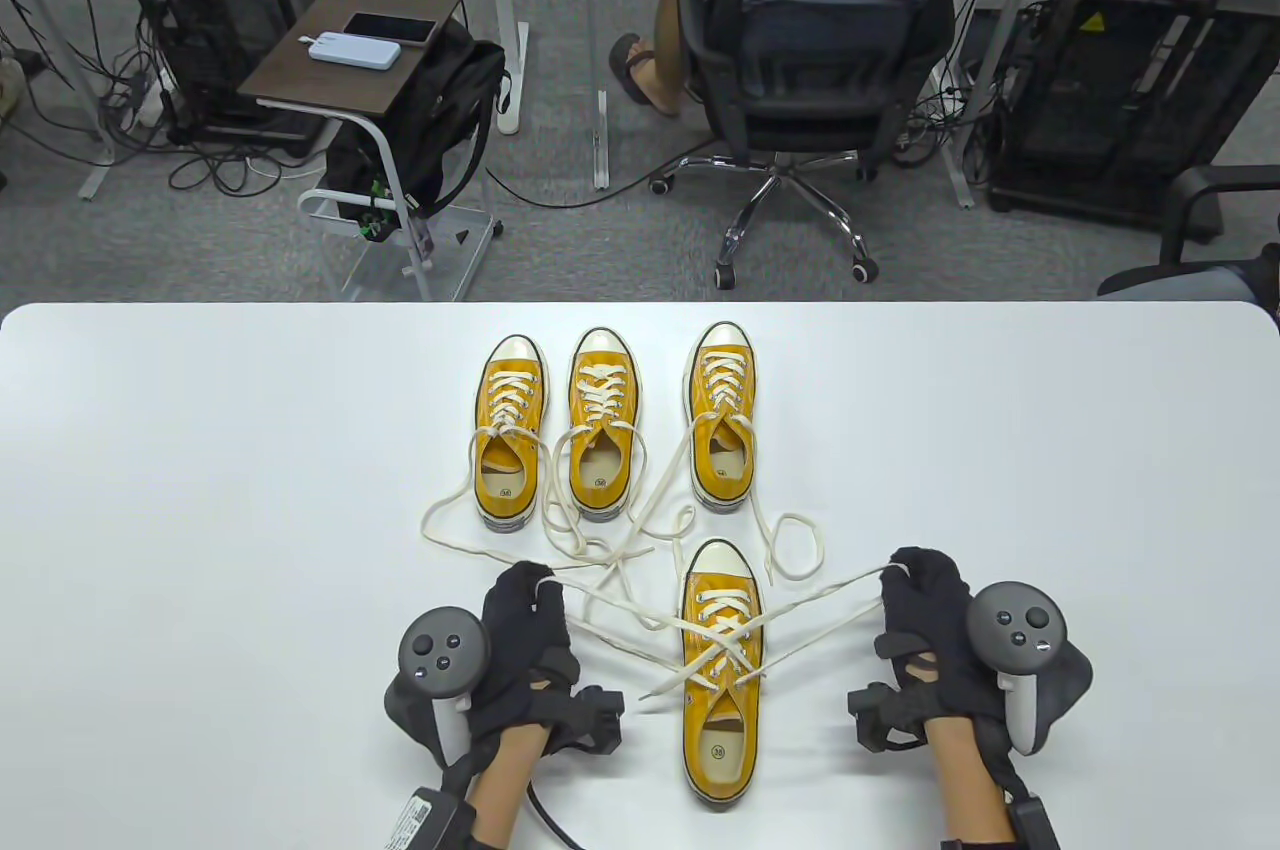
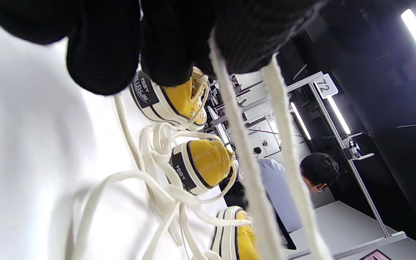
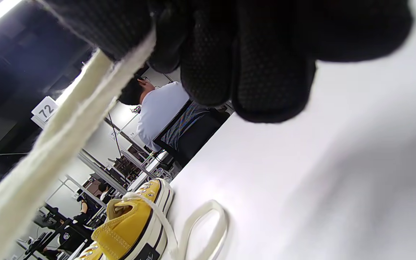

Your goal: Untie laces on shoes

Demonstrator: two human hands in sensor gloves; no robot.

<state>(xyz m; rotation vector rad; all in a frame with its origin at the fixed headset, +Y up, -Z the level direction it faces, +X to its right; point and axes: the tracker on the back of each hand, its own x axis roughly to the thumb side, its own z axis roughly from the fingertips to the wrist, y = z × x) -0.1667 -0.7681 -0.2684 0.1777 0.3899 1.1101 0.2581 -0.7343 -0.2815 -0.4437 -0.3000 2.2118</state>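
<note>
Four yellow sneakers with cream laces stand on the white table. Three form a back row: left, middle, right. Their loose laces trail toward me. The near shoe lies between my hands. My left hand pinches lace strands from this shoe, pulled out to the left. My right hand pinches the lace, pulled out to the right. The strands cross over the shoe's tongue. The left wrist view shows two strands hanging from my fingers. The right wrist view shows lace leaving my fingers.
A loose lace loop lies on the table between the back right shoe and my right hand; it also shows in the right wrist view. Beyond the table's far edge are an occupied office chair and a side table.
</note>
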